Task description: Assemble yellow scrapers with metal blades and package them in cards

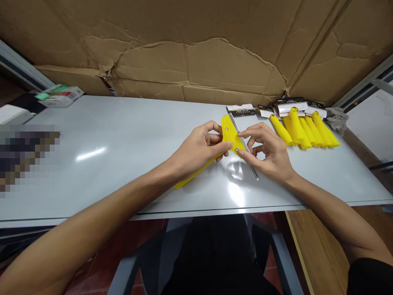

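A yellow plastic scraper [231, 133] with a straight metal strip [255, 172] along its edge is held over the table in front of me. My left hand [206, 143] is closed around it where handle and head meet, thumb on top. The handle [194, 176] slants down to the left, partly under that hand. Two small round spots show on the head; the lower one looks like a screw [237, 149]. My right hand [267, 152] grips the strip side, its index fingertip on the metal edge and its thumb beside the screw. Its other fingers are curled.
Several yellow scrapers [297, 129] with black-and-white cards [291, 105] lie at the back right, beside a grey cloth [337, 119]. Another card [241, 110] lies behind my hands. Cardboard [184, 61] walls the back of the white table [129, 123]. A small box [63, 97] stands back left.
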Tool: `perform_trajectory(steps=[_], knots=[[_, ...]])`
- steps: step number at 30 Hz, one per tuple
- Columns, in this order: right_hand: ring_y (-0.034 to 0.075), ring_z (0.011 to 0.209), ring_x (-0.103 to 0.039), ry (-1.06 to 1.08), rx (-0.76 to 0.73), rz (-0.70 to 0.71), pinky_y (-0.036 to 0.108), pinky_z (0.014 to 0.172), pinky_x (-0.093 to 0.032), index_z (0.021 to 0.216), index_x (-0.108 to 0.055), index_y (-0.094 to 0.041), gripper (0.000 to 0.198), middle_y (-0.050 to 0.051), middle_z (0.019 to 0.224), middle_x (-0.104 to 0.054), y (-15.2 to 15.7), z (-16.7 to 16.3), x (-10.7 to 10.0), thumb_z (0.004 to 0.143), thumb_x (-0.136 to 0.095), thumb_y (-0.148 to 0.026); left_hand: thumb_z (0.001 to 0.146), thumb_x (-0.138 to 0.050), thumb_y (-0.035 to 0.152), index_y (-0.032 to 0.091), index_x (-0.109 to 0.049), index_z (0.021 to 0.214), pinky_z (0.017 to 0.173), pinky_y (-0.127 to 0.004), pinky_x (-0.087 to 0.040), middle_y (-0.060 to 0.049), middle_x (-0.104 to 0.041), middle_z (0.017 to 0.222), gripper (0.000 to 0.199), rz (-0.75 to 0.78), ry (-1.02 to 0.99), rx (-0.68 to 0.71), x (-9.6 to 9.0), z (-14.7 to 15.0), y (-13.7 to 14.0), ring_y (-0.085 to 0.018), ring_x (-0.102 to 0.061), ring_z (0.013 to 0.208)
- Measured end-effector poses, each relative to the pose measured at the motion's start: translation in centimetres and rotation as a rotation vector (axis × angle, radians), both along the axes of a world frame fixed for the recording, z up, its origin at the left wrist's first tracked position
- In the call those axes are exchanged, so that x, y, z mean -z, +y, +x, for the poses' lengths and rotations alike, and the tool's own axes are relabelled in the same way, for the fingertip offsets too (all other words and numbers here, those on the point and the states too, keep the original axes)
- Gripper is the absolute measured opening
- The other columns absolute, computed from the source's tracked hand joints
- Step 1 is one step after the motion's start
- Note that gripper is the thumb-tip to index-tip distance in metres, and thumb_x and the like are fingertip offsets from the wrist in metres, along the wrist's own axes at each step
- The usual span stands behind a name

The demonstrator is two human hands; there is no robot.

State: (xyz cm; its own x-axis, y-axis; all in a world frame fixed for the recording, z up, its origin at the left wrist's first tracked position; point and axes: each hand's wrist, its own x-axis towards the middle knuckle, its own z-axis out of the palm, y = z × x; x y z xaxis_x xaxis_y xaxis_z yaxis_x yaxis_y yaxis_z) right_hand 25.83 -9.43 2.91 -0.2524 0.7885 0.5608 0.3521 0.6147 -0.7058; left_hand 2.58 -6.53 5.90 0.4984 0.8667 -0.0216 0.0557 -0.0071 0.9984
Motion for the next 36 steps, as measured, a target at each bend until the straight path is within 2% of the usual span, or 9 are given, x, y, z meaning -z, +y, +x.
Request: perform_trajectory(steps=[5,11,17,21,24,27,30,32,36], knots=[[0.006,0.074,-0.062,0.095,-0.046,-0.160,0.019,0.053,-0.058,0.123,-0.070,-0.026,0.035,0.003,0.111,-0.063,-0.2,-0.5,0.1,0.094,-0.085,-0.038,0.093,-0.080,0.031,0.021,-0.055,0.105,0.066,-0.029,-0.046,0.000,-0.075,0.079,0.029,0.041,0.009,-0.016,0.0,0.0,-0.1,-0.012,-0.060,0.064],[0.006,0.061,-0.066,0.287,-0.073,-0.397,0.019,0.043,-0.056,0.119,-0.055,-0.026,0.061,-0.002,0.102,-0.058,-0.1,-1.0,-0.6,0.081,-0.097,-0.049,0.093,-0.079,0.028,0.022,-0.054,0.104,0.063,-0.029,-0.049,-0.002,-0.079,0.087,0.028,0.138,0.015,-0.037,0.3,0.3,-0.3,-0.013,-0.065,0.068],[0.009,0.066,-0.070,0.294,-0.104,-0.378,0.020,0.044,-0.057,0.118,-0.053,-0.026,0.062,-0.002,0.100,-0.059,-0.2,-1.2,-0.4,0.083,-0.094,-0.057,0.079,-0.098,0.035,0.021,-0.056,0.104,0.078,-0.031,-0.058,-0.006,-0.081,0.101,0.050,0.178,-0.016,-0.059,0.3,0.3,-0.5,-0.020,-0.078,0.092],[0.012,0.071,-0.074,0.251,-0.152,-0.327,0.023,0.051,-0.061,0.120,-0.056,-0.024,0.053,0.000,0.099,-0.064,0.2,-0.5,-0.6,0.093,-0.084,-0.059,0.070,-0.106,0.040,0.022,-0.056,0.098,0.081,-0.032,-0.061,-0.004,-0.079,0.098,0.060,0.246,-0.028,-0.132,0.2,0.3,-0.5,-0.021,-0.079,0.091],[0.010,0.067,-0.070,0.182,-0.026,-0.267,0.022,0.052,-0.057,0.114,-0.061,-0.022,0.044,0.003,0.091,-0.070,1.5,1.5,-1.1,0.104,-0.069,-0.063,0.073,-0.104,0.042,0.023,-0.057,0.101,0.082,-0.032,-0.061,-0.003,-0.077,0.099,0.058,0.316,-0.040,-0.196,0.6,0.1,0.2,-0.021,-0.078,0.095],[0.009,0.058,-0.061,0.023,0.224,-0.181,0.024,0.050,-0.049,0.105,-0.067,-0.020,0.039,0.003,0.084,-0.071,3.4,3.7,-0.8,0.105,-0.066,-0.059,0.078,-0.100,0.036,0.024,-0.057,0.100,0.081,-0.031,-0.058,-0.002,-0.074,0.097,0.050,0.506,0.052,-0.287,2.0,-0.6,1.8,-0.020,-0.073,0.094],[0.013,0.064,-0.063,-0.212,0.328,-0.172,0.029,0.064,-0.054,0.099,-0.074,-0.018,0.025,0.004,0.083,-0.073,5.2,4.3,0.1,0.099,-0.070,-0.043,0.090,-0.084,0.028,0.023,-0.063,0.099,0.080,-0.034,-0.056,-0.004,-0.074,0.095,0.023,0.864,0.262,-0.297,4.2,-1.4,3.7,-0.020,-0.068,0.088],[0.015,0.070,-0.066,-0.324,0.338,-0.197,0.033,0.075,-0.056,0.100,-0.078,-0.018,0.016,0.004,0.087,-0.075,6.3,4.1,-0.2,0.095,-0.071,-0.032,0.097,-0.068,0.023,0.024,-0.066,0.096,0.077,-0.037,-0.055,-0.008,-0.077,0.099,0.002,1.095,0.378,-0.159,5.3,-1.9,4.5,-0.022,-0.068,0.088],[0.012,0.066,-0.066,-0.476,0.467,-0.270,0.030,0.077,-0.053,0.104,-0.081,-0.013,0.019,0.008,0.090,-0.079,7.6,5.6,-4.2,0.091,-0.067,-0.011,0.103,-0.050,0.019,0.025,-0.069,0.090,0.071,-0.041,-0.055,-0.013,-0.081,0.106,0.023,1.295,0.468,0.179,5.8,-2.4,4.7,-0.025,-0.071,0.088]])
